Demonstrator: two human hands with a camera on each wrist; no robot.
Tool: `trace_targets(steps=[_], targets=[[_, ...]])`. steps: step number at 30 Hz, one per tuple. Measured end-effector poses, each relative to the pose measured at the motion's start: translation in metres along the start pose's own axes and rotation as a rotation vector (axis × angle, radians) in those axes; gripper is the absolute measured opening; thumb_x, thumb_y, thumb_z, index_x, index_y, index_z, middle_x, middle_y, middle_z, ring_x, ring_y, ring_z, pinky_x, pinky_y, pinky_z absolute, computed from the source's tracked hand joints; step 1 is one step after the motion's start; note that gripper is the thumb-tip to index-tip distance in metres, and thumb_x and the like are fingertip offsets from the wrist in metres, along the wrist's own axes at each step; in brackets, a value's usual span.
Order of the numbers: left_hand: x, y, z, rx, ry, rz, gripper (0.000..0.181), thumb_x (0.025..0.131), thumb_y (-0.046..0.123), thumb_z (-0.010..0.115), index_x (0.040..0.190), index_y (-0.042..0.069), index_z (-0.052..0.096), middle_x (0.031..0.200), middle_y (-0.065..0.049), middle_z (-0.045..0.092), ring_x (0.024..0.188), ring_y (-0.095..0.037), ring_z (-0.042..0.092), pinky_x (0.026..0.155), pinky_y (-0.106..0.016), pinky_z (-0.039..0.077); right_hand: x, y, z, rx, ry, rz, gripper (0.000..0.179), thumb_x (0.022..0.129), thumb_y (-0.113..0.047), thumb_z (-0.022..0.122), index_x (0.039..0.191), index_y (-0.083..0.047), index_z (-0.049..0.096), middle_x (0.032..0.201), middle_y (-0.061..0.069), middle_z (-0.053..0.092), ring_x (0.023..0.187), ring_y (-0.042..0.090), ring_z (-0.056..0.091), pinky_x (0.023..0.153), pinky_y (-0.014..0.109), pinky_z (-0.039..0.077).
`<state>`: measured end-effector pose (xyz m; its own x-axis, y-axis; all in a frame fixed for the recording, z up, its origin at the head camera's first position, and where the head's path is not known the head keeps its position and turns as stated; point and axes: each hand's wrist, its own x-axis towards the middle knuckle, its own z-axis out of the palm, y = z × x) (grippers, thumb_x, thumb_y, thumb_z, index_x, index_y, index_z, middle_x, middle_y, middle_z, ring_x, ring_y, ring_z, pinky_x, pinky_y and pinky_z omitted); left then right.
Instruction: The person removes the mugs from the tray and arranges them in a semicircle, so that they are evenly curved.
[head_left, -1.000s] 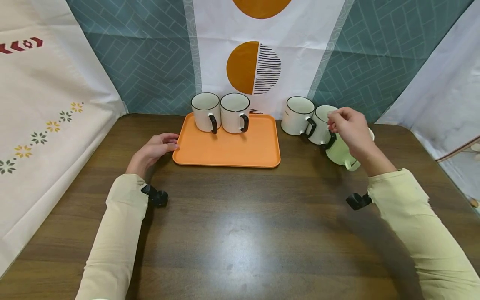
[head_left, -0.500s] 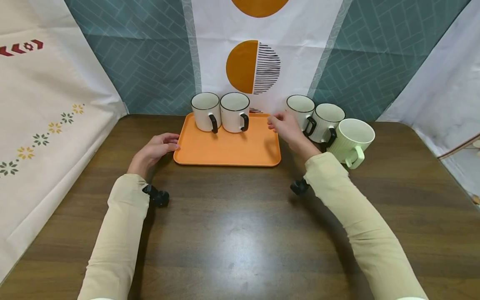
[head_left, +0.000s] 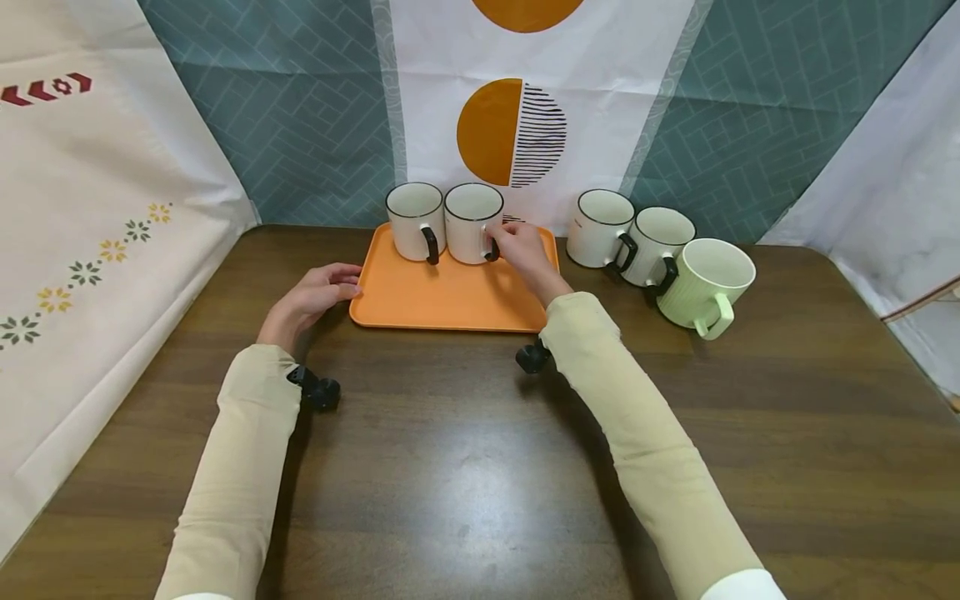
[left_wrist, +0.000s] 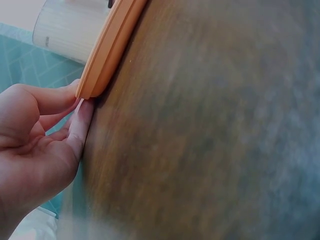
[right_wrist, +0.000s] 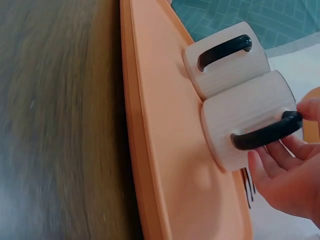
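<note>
An orange tray [head_left: 435, 302] lies on the table with two white, black-rimmed mugs at its back left. My left hand [head_left: 318, 292] pinches the tray's left edge; in the left wrist view, thumb and fingers meet at the corner of the tray [left_wrist: 110, 52]. With my right hand [head_left: 525, 250] I grip the black handle [right_wrist: 267, 135] of the right-hand mug [head_left: 463, 237]. In the right wrist view that mug [right_wrist: 245, 115] stands upright on the tray, my thumb at the handle's top and fingers behind it. The other white mug [head_left: 409, 229] stands close beside it.
Right of the tray, two more white mugs [head_left: 590, 237] [head_left: 645, 254] and a pale green mug [head_left: 693, 292] stand in a slanting row. A patterned cloth wall [head_left: 315, 125] rises at the table's back edge. The brown wooden table [head_left: 420, 450] stretches in front.
My right hand has moved left from over the green mug, across the tray's right end, to the handle of the right-hand white mug. The left hand has stayed at the tray's edge.
</note>
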<state>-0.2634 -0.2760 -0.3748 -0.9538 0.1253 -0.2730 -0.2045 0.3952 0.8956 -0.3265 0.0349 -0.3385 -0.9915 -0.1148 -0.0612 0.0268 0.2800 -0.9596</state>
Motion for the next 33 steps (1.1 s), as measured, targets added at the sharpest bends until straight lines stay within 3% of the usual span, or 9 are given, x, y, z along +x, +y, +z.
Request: trace_targets(steps=[4, 9, 13, 21, 24, 28, 33], targets=[[0.0, 0.001, -0.001, 0.003, 0.0, 0.001, 0.053, 0.099, 0.003, 0.049, 0.146, -0.009, 0.027, 0.141, -0.027, 0.037, 0.124, -0.032, 0.039, 0.109, -0.043, 0.03, 0.004, 0.0, 0.009, 0.115, 0.003, 0.007, 0.032, 0.098, -0.019, 0.053, 0.08, 0.007, 0.06, 0.078, 0.012, 0.057, 0.078, 0.022, 0.051, 0.081, 0.035, 0.046], [-0.001, 0.003, -0.001, 0.006, 0.002, 0.007, 0.053, 0.099, 0.003, 0.049, 0.146, -0.009, 0.027, 0.141, -0.027, 0.037, 0.125, -0.032, 0.039, 0.109, -0.043, 0.03, 0.004, -0.002, 0.015, 0.195, 0.009, -0.026, 0.029, 0.1, -0.012, 0.047, 0.081, 0.006, 0.06, 0.074, 0.009, 0.056, 0.069, 0.017, 0.056, 0.08, 0.035, 0.05], [-0.001, 0.002, -0.002, 0.001, 0.009, 0.002, 0.053, 0.1, 0.003, 0.049, 0.146, -0.008, 0.027, 0.141, -0.027, 0.037, 0.125, -0.032, 0.039, 0.109, -0.043, 0.03, 0.004, -0.002, 0.018, 0.14, -0.022, -0.072, 0.033, 0.104, -0.015, 0.039, 0.083, 0.004, 0.056, 0.077, 0.008, 0.054, 0.068, 0.015, 0.054, 0.078, 0.031, 0.05], [0.0, 0.004, 0.002, -0.016, 0.001, 0.0, 0.053, 0.099, 0.002, 0.049, 0.147, -0.008, 0.026, 0.142, -0.027, 0.035, 0.125, -0.032, 0.039, 0.109, -0.042, 0.03, 0.0, 0.001, -0.001, -0.05, -0.066, -0.086, 0.038, 0.103, -0.018, 0.038, 0.081, 0.008, 0.056, 0.076, 0.018, 0.053, 0.078, 0.034, 0.053, 0.085, 0.046, 0.047], [0.0, 0.005, 0.002, -0.012, 0.008, 0.001, 0.053, 0.099, 0.002, 0.048, 0.147, -0.008, 0.026, 0.142, -0.027, 0.035, 0.126, -0.034, 0.038, 0.109, -0.043, 0.03, -0.002, -0.001, -0.01, -0.08, -0.122, -0.083, 0.037, 0.104, -0.018, 0.035, 0.084, 0.007, 0.054, 0.075, 0.015, 0.05, 0.076, 0.03, 0.052, 0.084, 0.044, 0.046], [0.0, 0.005, 0.001, -0.008, 0.002, -0.009, 0.054, 0.1, 0.003, 0.048, 0.147, -0.008, 0.024, 0.143, -0.028, 0.034, 0.128, -0.035, 0.036, 0.11, -0.044, 0.028, -0.006, 0.002, -0.019, -0.131, -0.179, -0.102, 0.038, 0.105, -0.019, 0.031, 0.081, 0.003, 0.05, 0.071, 0.01, 0.045, 0.067, 0.02, 0.043, 0.07, 0.033, 0.041], [0.0, 0.0, 0.002, -0.005, 0.003, -0.01, 0.055, 0.1, 0.004, 0.048, 0.147, -0.009, 0.024, 0.142, -0.028, 0.034, 0.125, -0.034, 0.037, 0.11, -0.044, 0.028, -0.012, 0.013, -0.027, -0.132, -0.192, -0.151, 0.042, 0.106, -0.02, 0.03, 0.073, 0.001, 0.045, 0.069, 0.013, 0.043, 0.061, 0.016, 0.035, 0.063, 0.027, 0.03]])
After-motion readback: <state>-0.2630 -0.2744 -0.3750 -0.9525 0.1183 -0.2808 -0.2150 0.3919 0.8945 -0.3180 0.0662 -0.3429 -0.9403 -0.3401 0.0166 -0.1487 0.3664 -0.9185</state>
